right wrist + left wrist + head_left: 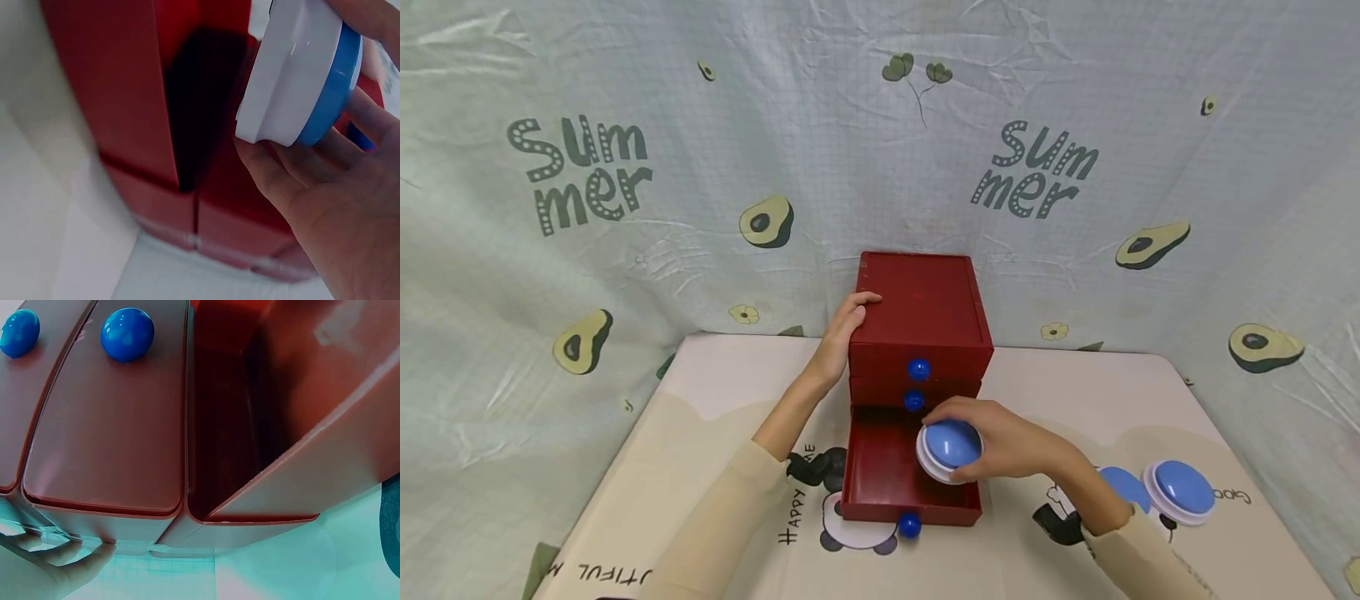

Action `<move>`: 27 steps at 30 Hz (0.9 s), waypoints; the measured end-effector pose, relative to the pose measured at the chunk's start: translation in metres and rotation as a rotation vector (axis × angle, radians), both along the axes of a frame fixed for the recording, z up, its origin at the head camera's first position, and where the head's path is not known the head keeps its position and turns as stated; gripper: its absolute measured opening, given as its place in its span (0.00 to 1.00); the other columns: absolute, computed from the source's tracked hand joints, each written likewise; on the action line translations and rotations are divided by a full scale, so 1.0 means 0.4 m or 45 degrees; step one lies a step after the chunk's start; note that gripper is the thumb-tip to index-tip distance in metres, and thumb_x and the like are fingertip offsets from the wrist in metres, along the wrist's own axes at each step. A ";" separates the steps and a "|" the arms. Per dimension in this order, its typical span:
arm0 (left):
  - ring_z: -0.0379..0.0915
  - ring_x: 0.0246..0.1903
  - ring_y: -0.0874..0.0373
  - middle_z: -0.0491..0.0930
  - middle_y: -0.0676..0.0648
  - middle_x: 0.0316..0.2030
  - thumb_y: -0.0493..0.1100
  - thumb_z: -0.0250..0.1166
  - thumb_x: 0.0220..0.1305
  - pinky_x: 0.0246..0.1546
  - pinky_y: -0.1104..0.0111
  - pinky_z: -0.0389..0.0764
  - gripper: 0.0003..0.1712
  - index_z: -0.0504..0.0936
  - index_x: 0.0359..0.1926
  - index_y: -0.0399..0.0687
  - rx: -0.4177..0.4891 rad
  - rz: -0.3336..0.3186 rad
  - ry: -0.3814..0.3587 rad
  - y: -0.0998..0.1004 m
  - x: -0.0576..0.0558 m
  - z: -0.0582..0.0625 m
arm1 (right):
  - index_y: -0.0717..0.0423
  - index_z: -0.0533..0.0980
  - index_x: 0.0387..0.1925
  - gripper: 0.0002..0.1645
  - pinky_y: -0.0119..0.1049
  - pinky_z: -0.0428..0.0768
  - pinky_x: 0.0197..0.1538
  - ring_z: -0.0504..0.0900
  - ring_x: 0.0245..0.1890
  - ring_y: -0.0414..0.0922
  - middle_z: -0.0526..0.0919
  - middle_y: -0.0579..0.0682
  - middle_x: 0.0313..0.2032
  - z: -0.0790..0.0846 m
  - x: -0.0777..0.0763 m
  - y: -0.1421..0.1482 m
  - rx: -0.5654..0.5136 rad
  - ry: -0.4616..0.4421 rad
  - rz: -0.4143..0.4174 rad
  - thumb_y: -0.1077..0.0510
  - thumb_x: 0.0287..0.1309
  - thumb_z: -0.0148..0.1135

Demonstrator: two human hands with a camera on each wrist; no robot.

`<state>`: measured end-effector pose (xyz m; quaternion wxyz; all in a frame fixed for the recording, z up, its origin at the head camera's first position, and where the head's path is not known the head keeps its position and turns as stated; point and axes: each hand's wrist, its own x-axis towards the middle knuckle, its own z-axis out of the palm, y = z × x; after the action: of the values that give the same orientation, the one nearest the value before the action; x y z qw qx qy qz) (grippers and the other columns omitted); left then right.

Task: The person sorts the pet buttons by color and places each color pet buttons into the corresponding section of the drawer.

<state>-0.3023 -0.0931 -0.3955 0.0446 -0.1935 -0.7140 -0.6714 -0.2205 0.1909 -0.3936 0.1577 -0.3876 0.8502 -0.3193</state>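
A red three-drawer cabinet [917,300] with blue ball knobs stands at the centre back; its bottom drawer [880,467] is pulled out. My left hand [842,333] rests against the cabinet's left side, its fingers touching the wall in the left wrist view [56,569]. Over the right part of the pulled-out drawer, my right hand [1011,437] grips a round push button [951,444] by its rim. The button has a blue dome and a white base, seen side-on and tilted in the right wrist view [300,75].
Two more blue-domed push buttons, one [1183,487] in plain sight and another [1123,487] partly behind my right forearm, lie on the table at right. A patterned cloth [820,150] hangs behind the cabinet. The upper drawers, with a knob [918,370] on top, are closed.
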 end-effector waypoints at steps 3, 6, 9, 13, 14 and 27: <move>0.60 0.68 0.46 0.66 0.41 0.69 0.47 0.37 0.80 0.68 0.50 0.59 0.25 0.69 0.68 0.44 0.004 -0.004 0.009 0.002 -0.001 -0.002 | 0.46 0.73 0.66 0.41 0.39 0.83 0.56 0.75 0.61 0.49 0.78 0.47 0.62 -0.011 -0.008 -0.036 0.038 -0.032 0.042 0.50 0.50 0.79; 0.60 0.68 0.47 0.66 0.42 0.69 0.47 0.37 0.80 0.68 0.50 0.59 0.25 0.69 0.68 0.45 -0.005 -0.001 0.016 0.003 -0.001 -0.004 | 0.48 0.72 0.67 0.41 0.37 0.82 0.57 0.74 0.62 0.49 0.77 0.48 0.63 -0.023 -0.011 -0.064 0.076 -0.062 0.080 0.51 0.51 0.78; 0.60 0.69 0.46 0.65 0.42 0.70 0.47 0.37 0.80 0.70 0.49 0.59 0.25 0.69 0.68 0.45 -0.028 -0.002 0.020 0.002 0.001 -0.003 | 0.48 0.71 0.67 0.41 0.37 0.81 0.57 0.74 0.63 0.48 0.76 0.47 0.64 -0.028 -0.009 -0.085 0.120 -0.076 0.102 0.52 0.53 0.78; 0.59 0.70 0.46 0.65 0.42 0.70 0.47 0.37 0.80 0.70 0.49 0.58 0.25 0.69 0.68 0.45 -0.039 -0.002 0.015 -0.001 0.003 -0.001 | 0.48 0.71 0.67 0.41 0.38 0.81 0.58 0.74 0.63 0.47 0.76 0.46 0.64 -0.031 -0.009 -0.111 0.166 -0.072 0.104 0.52 0.53 0.78; 0.59 0.69 0.46 0.65 0.42 0.70 0.47 0.37 0.81 0.69 0.49 0.58 0.25 0.69 0.68 0.46 -0.036 -0.001 0.012 -0.002 0.002 -0.001 | 0.47 0.71 0.68 0.41 0.38 0.81 0.58 0.74 0.62 0.47 0.76 0.46 0.64 -0.032 -0.010 -0.117 0.176 -0.070 0.103 0.52 0.53 0.78; 0.59 0.70 0.46 0.65 0.43 0.71 0.49 0.37 0.81 0.70 0.47 0.59 0.25 0.69 0.68 0.47 -0.051 0.009 0.007 -0.005 0.007 0.002 | 0.47 0.70 0.69 0.43 0.37 0.80 0.60 0.75 0.61 0.43 0.76 0.45 0.65 -0.066 -0.043 -0.189 0.297 -0.037 0.134 0.52 0.54 0.77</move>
<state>-0.2995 -0.0952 -0.3948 0.0449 -0.1936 -0.7280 -0.6562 -0.2375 0.1152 -0.4199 0.2304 -0.4063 0.8577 -0.2151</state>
